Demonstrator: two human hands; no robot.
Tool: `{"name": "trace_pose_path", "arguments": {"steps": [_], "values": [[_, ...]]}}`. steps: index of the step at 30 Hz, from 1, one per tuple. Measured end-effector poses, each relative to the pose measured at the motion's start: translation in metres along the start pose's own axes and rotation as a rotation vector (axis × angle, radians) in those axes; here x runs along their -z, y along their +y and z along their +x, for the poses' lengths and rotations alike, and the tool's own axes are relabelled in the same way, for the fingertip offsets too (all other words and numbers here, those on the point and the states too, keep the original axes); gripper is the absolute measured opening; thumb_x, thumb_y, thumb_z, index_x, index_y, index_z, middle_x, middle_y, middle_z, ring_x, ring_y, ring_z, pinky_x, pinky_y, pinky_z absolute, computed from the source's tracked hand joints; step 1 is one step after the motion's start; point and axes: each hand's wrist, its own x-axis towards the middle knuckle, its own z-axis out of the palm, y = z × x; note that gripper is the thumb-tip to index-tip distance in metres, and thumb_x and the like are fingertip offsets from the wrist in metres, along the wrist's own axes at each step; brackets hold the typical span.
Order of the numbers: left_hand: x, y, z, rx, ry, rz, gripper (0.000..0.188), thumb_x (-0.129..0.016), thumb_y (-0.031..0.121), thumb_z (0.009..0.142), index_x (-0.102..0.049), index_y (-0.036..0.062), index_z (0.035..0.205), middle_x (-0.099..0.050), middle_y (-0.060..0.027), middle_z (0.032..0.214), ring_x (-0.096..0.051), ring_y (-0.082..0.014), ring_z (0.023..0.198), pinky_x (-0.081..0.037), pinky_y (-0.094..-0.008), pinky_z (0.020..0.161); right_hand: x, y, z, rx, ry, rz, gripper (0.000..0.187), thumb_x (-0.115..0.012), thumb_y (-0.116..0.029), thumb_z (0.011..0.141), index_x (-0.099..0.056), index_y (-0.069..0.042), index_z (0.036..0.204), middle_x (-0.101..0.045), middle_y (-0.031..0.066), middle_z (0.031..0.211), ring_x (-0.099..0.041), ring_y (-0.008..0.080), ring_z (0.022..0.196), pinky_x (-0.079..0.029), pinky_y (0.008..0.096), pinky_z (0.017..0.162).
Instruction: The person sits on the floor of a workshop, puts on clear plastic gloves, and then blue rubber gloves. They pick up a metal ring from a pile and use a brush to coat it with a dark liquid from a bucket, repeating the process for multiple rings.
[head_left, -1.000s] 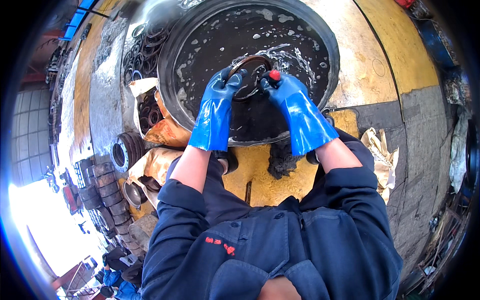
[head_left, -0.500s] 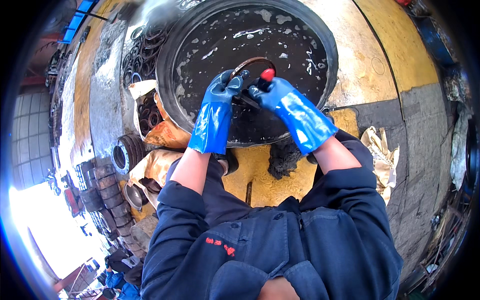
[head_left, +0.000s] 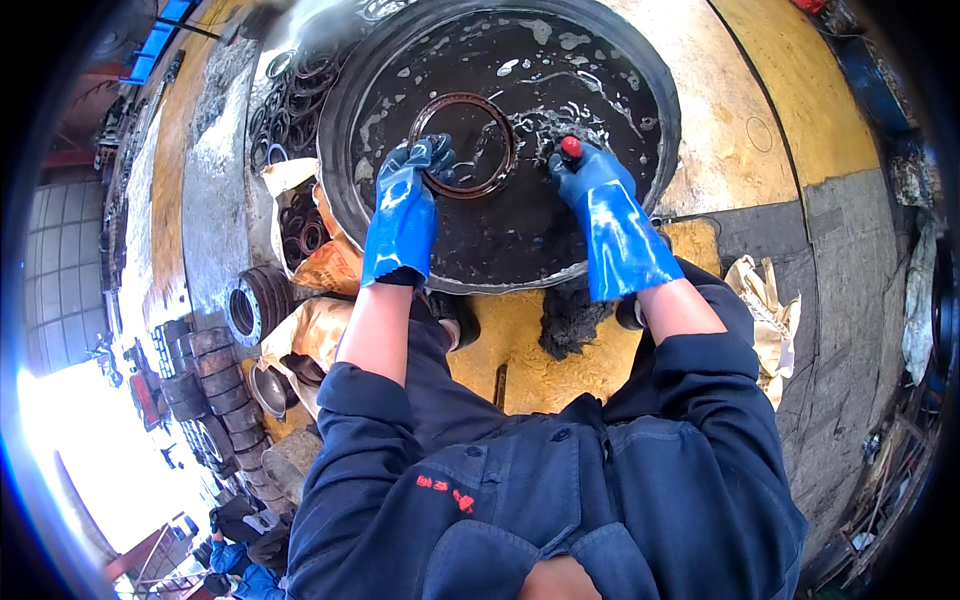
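A wide black tub (head_left: 336,150) of dark liquid with patches of foam stands in front of me. Gloved in blue, my left hand (head_left: 410,175) is closed round the left side of a reddish-brown ring (head_left: 511,150), held tilted flat above the liquid. On the tub's right side, my right hand (head_left: 592,182), in a matching glove, grips a tool with a red end (head_left: 571,146). The rest of that tool is hidden by the glove and the dark liquid, so its kind does not show. Ripples and splashes spread beside it, apart from the ring.
Left of the tub lie loose dark rings (head_left: 290,105) and an open sack (head_left: 335,268) holding more. Nearer are stacked rings (head_left: 258,305) and a metal bowl (head_left: 268,392). A black rag (head_left: 572,322) lies between my feet; a crumpled sack (head_left: 768,320) is at right. Another person (head_left: 242,572) is at lower left.
My hands have moved apart, left hand leftward with the ring, right hand rightward with the red-ended tool. The ring has turned from edge-on to face-up, and the liquid is newly rippled.
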Motion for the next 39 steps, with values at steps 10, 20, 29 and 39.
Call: {"name": "trace_pose_path", "arguments": {"steps": [10,20,29,39], "values": [[-0.007,-0.003,0.003,0.102,-0.075,-0.061,0.034,-0.061,0.022,0.104,-0.061,-0.0015,0.128,-0.071,-0.0177,0.124,-0.071,-0.0263,0.108,-0.053,-0.0330,0.093,-0.027,-0.012,-0.012,0.283,-0.371,1.008,0.032,-0.073,-0.031,0.094,-0.076,-0.007,0.115,-0.077,0.0085,0.101,-0.071,0.0155,0.097,-0.054,0.0317,0.089],[-0.003,0.000,0.003,0.171,-0.150,-0.079,0.034,-0.058,0.021,0.104,-0.059,-0.0016,0.130,-0.071,-0.0180,0.126,-0.070,-0.0264,0.112,-0.051,-0.0322,0.095,-0.019,0.010,0.006,0.760,0.311,0.358,0.023,-0.075,-0.022,0.091,-0.077,-0.020,0.114,-0.076,0.0091,0.106,-0.073,0.0307,0.095,-0.058,0.0363,0.087],[-0.008,0.011,-0.012,0.114,-0.054,0.109,0.031,-0.057,0.023,0.104,-0.064,-0.0006,0.123,-0.073,-0.0138,0.123,-0.071,-0.0226,0.106,-0.049,-0.0289,0.086,-0.017,0.039,0.042,0.012,0.011,0.619,0.027,-0.074,-0.023,0.095,-0.075,-0.004,0.114,-0.077,0.0084,0.103,-0.073,0.0162,0.094,-0.055,0.0309,0.089],[-0.010,0.000,-0.005,0.147,-0.002,0.016,0.027,-0.061,0.021,0.102,-0.067,-0.0001,0.119,-0.075,-0.0111,0.118,-0.073,-0.0181,0.098,-0.047,-0.0242,0.074,0.005,-0.008,0.016,0.593,-0.020,0.800,0.032,-0.074,-0.025,0.096,-0.072,-0.008,0.123,-0.078,0.0079,0.108,-0.073,0.0182,0.100,-0.056,0.0312,0.094]]}}
